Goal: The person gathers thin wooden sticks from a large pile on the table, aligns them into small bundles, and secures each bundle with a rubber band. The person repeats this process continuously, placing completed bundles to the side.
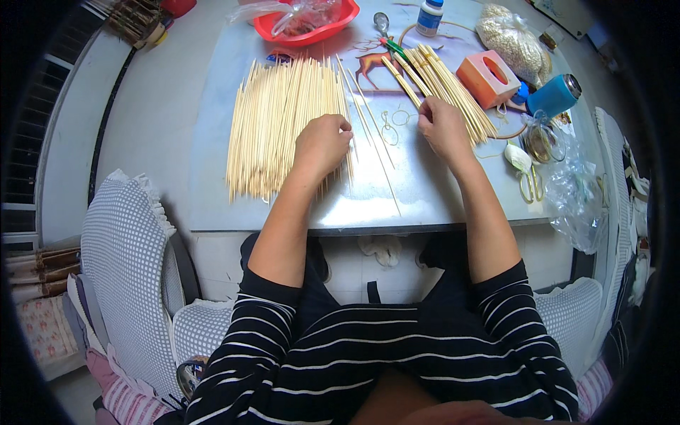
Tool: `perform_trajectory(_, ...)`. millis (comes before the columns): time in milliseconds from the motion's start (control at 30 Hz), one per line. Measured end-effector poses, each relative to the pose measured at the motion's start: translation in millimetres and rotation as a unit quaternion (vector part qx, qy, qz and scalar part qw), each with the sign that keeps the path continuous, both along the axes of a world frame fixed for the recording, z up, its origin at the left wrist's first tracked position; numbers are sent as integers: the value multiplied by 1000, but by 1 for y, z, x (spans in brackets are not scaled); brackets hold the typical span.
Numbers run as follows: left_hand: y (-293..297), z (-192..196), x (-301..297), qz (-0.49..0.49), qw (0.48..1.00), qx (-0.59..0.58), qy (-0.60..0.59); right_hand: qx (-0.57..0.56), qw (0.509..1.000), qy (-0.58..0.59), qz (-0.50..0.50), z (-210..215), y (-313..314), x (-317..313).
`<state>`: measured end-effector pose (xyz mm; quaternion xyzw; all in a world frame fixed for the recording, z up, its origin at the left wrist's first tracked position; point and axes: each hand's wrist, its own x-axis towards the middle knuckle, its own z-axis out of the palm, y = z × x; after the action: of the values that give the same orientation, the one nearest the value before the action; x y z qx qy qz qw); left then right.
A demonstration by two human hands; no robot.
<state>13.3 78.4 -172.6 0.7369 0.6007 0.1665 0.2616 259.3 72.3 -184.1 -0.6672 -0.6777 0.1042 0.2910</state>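
Observation:
A wide pile of thin pale wooden sticks [273, 127] lies side by side on the table's left half. My left hand [322, 145] rests over the pile's right edge, fingers curled inward; whatever they hold is hidden. To the right, my right hand [446, 127] is closed at the near end of a slim tied bundle of sticks [402, 81]. Several more tied bundles [453, 88] lie just beyond and beside that hand. Between my hands are a few loose sticks [372, 120] and small thin rubber bands [389, 127].
A red basin [307, 28] with a plastic bag stands at the back. Farther right are a tissue box [487, 79], a blue bottle [554, 95], a bag of pale pieces [513, 42] and scissors [529, 184]. A white-and-blue jar [430, 18] stands behind. A cloth-covered chair [124, 262] is at left.

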Motion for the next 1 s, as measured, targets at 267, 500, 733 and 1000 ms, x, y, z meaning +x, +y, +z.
perform_trajectory(267,8,-6,-3,34,999,-20,-5,7,992,56,109,-14,-8,-54)
perform_trajectory(500,16,-35,-4,35,994,-53,-93,-86,985,126,78,-30,7,-63)
perform_trajectory(733,15,-27,10,15,924,-243,-297,-144,966,207,55,-31,8,-73)
perform_trajectory(1000,11,-24,15,48,877,-322,-355,-160,983,75,47,-26,9,-63)
